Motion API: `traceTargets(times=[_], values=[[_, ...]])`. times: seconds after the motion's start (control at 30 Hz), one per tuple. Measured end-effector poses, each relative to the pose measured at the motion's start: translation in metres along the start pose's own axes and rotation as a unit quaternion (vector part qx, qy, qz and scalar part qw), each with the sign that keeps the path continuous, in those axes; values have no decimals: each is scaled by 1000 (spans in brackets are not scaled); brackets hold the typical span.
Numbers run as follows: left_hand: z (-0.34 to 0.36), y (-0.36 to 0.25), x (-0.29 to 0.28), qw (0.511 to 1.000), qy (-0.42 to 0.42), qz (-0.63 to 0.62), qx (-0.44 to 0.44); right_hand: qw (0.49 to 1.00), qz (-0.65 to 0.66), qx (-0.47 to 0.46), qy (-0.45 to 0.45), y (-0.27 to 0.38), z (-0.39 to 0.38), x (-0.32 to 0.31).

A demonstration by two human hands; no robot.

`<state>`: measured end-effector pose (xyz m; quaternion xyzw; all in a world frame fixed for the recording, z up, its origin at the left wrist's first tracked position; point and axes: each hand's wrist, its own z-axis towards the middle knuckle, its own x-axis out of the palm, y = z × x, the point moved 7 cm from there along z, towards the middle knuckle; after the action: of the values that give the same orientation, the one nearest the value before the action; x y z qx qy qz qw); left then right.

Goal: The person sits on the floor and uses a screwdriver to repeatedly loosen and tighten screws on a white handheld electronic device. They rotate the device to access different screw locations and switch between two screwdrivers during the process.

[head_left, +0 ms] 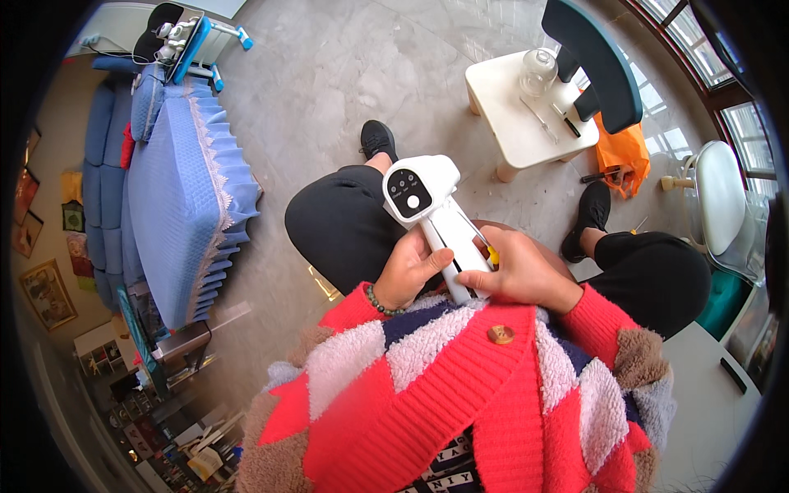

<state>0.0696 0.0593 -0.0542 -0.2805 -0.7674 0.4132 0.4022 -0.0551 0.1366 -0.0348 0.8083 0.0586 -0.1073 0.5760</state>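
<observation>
A white handheld appliance (440, 209) with a black, round-ended control panel lies tilted in front of my lap, its wide head pointing away from me. My left hand (408, 267) is closed round the left side of its handle, thumb on top. From the right, my right hand (522, 267) presses its thumb on the lower handle. Its curled fingers hold a screwdriver with a yellow grip (493, 255), whose thin metal shaft runs along the handle toward the head. Fingers hide most of the yellow grip, and where the tip rests is unclear.
Ahead to the right stands a cream chair (501, 115) with a dark backrest, bearing a glass jar (538, 72) and thin tools. Beside it lies an orange bag (622, 156). A blue-covered table (177, 197) is at left. A white surface (707, 411) sits near right.
</observation>
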Motion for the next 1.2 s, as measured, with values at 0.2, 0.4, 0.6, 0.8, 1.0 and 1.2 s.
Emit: traceTargets(times=[0.2,0.4,0.6,0.8,1.0,1.2], values=[[-10,2,-6,999,7,34,25,991,-114,-58,-42,23,-13,3],[-20,8,-11,999,20,28,24,975,-182,-118,-46,37,-24,7],[-21,7,-7,998,24,52,28,976,-165,-136,-46,38,-24,2],[-14,4,-3,999,-3,14,35,986,-133,-91,-45,30,-17,1],[-13,5,-1,1000,-12,-29,5,995,-82,-52,-11,20,-6,-4],[-7,4,1,998,-22,-57,-13,999,-37,-21,6,12,0,-4]])
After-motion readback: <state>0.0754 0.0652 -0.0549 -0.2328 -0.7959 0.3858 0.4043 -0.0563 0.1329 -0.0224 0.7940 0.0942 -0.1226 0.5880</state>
